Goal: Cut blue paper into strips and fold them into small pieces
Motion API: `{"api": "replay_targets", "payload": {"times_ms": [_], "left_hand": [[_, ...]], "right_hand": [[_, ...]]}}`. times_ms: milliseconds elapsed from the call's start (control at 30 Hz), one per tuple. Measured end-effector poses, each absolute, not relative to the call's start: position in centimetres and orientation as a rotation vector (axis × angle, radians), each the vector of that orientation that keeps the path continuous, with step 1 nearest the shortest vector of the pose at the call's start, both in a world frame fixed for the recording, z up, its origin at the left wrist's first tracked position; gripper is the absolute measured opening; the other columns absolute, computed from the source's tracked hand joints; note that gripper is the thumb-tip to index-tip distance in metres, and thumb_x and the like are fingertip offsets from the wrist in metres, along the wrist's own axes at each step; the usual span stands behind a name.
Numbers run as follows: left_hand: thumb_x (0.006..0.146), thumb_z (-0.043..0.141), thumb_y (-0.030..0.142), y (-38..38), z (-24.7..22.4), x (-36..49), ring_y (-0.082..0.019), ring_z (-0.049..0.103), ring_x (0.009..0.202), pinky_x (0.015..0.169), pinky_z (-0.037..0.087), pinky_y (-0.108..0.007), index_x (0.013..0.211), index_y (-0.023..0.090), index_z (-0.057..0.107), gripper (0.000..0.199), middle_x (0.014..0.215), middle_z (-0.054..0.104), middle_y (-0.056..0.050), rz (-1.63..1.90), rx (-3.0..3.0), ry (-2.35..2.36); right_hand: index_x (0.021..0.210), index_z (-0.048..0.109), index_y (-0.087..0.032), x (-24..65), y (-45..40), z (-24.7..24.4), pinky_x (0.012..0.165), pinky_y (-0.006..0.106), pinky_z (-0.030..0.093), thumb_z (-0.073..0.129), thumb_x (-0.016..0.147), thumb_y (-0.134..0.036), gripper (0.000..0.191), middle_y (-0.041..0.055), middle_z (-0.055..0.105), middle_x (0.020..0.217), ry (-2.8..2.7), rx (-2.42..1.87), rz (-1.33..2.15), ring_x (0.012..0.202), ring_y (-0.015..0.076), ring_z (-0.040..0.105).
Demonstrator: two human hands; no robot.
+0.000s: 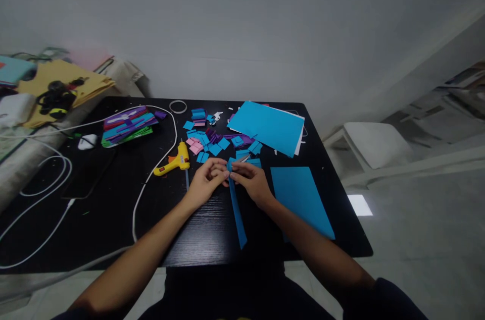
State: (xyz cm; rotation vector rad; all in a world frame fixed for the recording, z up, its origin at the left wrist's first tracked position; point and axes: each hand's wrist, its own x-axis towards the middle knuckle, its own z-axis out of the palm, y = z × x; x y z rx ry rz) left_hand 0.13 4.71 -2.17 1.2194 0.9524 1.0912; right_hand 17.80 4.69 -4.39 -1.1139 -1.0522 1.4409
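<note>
A long strip of blue paper [237,216] runs from my fingertips down toward the table's near edge. My left hand [209,177] pinches its upper end between thumb and fingers. On the other side, my right hand [252,182] grips the same end, its fingertips close to those of the left. A pointed, light metal tip [245,158], like a scissors blade, shows above the right fingers; whether that hand holds it I cannot tell. Just beyond both hands lie small cut blue paper pieces [215,149], with pink paper pieces [194,146] beside them.
A yellow glue gun [174,159] lies left of my hands, near a white cable [142,191] and a phone [88,178]. Blue sheets [267,127] lie behind, and another blue sheet [301,199] is under my right forearm. Folded coloured papers [129,125] are stacked at the back left.
</note>
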Motion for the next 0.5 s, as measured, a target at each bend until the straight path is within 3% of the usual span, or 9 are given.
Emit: {"api": "replay_targets", "payload": {"times_ms": [200, 500], "left_hand": [[0.083, 0.083, 0.043, 4.63, -2.12, 0.26, -0.016, 0.074, 0.08, 0.069, 0.066, -0.028, 0.106, 0.016, 0.065, 0.04, 0.094, 0.072, -0.003, 1.056, 1.123, 0.935], [0.083, 0.084, 0.039, 4.63, -2.07, -0.02, -0.02, 0.077, 0.083, 0.073, 0.067, -0.032, 0.109, 0.016, 0.065, 0.04, 0.085, 0.072, -0.002, 0.958, 0.99, 0.842]], "right_hand": [[0.1, 0.081, -0.023, 17.82, 4.58, -4.15, 0.07, 0.03, 0.06, 0.089, 0.067, -0.033, 0.035, 0.0027, 0.078, 0.092, -1.048, -1.12, 1.441, 0.084, 0.0198, 0.074], [0.086, 0.076, -0.021, 17.8, 4.44, -3.43, 0.072, 0.032, 0.059, 0.09, 0.065, -0.03, 0.027, -0.0008, 0.075, 0.078, -0.986, -1.073, 1.435, 0.073, 0.0173, 0.07]]}}
